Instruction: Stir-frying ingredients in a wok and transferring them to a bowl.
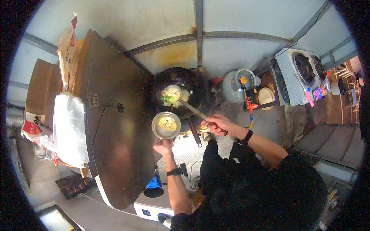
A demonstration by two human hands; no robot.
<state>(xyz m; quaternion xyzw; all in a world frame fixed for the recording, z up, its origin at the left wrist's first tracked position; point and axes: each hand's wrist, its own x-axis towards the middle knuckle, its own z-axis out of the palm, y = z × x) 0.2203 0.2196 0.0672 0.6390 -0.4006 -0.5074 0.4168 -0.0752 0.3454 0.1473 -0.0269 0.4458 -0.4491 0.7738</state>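
My right hand [218,125] grips the handle of a ladle [193,108] that reaches over a dark wok [196,80]. Pale food with a bit of green [170,96] fills the ladle's bowl. White scraps cling to the wok's inner wall. My left hand [163,146] holds a round bowl [154,128] from below, just in front of the wok. Inside it lies some yellowish food [167,123]. Between my hands, the wok's handle [194,132] points towards me, touched by neither.
A tall brown panel [121,150] stands close on my left, with plastic bags [70,130] beyond it. To the right are a gas cylinder [231,86] with a red-orange valve [250,105] and a foil-covered stove [292,78]. A white appliance [153,205] sits near my left forearm.
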